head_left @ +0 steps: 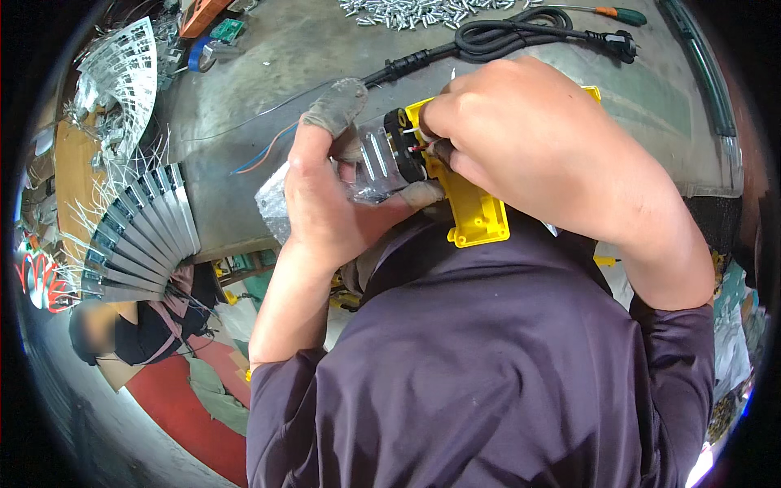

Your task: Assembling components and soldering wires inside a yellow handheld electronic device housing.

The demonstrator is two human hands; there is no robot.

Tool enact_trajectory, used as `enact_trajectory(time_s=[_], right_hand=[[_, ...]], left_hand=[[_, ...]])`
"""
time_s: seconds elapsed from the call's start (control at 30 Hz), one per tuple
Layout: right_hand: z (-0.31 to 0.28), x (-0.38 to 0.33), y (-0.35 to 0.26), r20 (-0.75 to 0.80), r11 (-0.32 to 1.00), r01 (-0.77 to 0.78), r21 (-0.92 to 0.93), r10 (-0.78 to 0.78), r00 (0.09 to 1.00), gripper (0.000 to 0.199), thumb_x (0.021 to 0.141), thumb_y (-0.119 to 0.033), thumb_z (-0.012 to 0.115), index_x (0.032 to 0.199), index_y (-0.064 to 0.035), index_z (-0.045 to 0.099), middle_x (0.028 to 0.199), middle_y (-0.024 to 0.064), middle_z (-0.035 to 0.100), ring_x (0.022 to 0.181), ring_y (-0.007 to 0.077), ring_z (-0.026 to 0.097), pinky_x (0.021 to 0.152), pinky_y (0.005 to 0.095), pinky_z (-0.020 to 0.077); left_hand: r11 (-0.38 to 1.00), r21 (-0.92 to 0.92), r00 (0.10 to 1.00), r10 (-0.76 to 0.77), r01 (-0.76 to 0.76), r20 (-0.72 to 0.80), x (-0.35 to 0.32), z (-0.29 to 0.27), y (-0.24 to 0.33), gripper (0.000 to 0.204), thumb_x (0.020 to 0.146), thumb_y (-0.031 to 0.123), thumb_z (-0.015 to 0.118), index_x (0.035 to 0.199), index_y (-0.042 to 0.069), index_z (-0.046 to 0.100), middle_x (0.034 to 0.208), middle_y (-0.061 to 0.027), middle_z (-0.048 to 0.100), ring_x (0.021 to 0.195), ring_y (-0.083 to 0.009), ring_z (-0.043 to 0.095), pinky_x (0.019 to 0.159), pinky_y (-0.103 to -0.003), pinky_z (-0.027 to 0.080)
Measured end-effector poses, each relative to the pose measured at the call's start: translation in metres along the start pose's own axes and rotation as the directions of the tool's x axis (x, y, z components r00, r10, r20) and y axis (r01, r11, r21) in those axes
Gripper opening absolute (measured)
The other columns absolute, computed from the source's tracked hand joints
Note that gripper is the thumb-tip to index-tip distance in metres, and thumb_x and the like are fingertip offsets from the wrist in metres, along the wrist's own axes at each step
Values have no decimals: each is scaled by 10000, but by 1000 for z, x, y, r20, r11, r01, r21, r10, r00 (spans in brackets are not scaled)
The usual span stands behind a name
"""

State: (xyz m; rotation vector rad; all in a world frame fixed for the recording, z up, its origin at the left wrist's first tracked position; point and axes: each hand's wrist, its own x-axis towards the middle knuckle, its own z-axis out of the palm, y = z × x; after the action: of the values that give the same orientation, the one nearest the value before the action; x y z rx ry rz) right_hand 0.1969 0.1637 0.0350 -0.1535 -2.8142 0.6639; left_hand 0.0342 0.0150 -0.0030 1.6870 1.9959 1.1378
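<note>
My left hand [321, 191], with grey coverings on the thumb and a finger, is closed around a clear plastic-wrapped part [376, 159] that shows shiny metal rods. That part meets a black round piece [404, 145] seated at the edge of a yellow plastic housing [480, 213]. The left thumb presses beside the black piece, against the housing. My right hand [504, 122] reaches over the housing, fingers pinched together at the black piece. A bit of dark red wire shows by those fingertips; what they grip is mostly hidden. The right hand also covers much of the housing.
Beyond my hands lie a coiled black power cord [504, 39] with a plug, a pile of screws [423, 10] and a green-handled screwdriver [626, 15]. Leftward are fanned stacks of dark strips [142, 236] with white wires, white sheets [130, 81] and another person [154, 333].
</note>
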Motion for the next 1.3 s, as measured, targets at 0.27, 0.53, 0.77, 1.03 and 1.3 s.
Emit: enact_trajectory(time_s=[0.27, 0.53, 0.77, 1.03, 1.3], right_hand=[[-1, 2, -2, 27, 1000, -9, 10, 8, 1000, 94, 720, -58, 621, 715, 33, 600, 712, 187, 605, 733, 362, 621, 667, 434, 496], [0, 7, -1, -36, 986, 90, 140, -86, 996, 88, 707, -59, 619, 685, 26, 605, 675, 190, 598, 712, 362, 622, 639, 435, 492], [6, 10, -4, -56, 995, -44, 87, 49, 997, 194, 671, -48, 642, 820, 10, 531, 666, 165, 582, 704, 370, 603, 628, 454, 457], [18, 8, -1, -138, 993, 97, -66, -105, 985, 319, 628, 2, 652, 899, -57, 494, 637, 82, 542, 739, 302, 569, 782, 391, 410], [11, 6, -10, -170, 999, 30, -41, -37, 985, 377, 599, 66, 641, 924, -49, 488, 753, 107, 571, 785, 338, 563, 824, 411, 422]], left_hand=[[996, 87, 999, -4, 0, 44, 2, -4, 7, 770, 502, 127, 924, 1139, -16, 515, 909, -79, 645, 758, -146, 627, 694, -294, 525], [979, 57, 980, 197, -195, -18, 2, 1, -1, 705, 504, 76, 911, 1078, 2, 509, 854, -65, 667, 768, -149, 662, 660, -280, 526], [991, -70, 993, 115, -117, -23, 6, 4, 5, 754, 518, 87, 917, 1137, -8, 498, 943, -88, 651, 828, -173, 653, 725, -303, 526], [986, -35, 986, 161, -163, -46, 1, 6, -14, 804, 523, 190, 913, 1195, 7, 510, 993, -142, 583, 799, -281, 590, 678, -345, 491], [980, 110, 985, 162, -167, 55, 3, -7, 1, 830, 484, 90, 873, 1190, 10, 445, 1045, -155, 560, 961, -396, 539, 830, -435, 437]])
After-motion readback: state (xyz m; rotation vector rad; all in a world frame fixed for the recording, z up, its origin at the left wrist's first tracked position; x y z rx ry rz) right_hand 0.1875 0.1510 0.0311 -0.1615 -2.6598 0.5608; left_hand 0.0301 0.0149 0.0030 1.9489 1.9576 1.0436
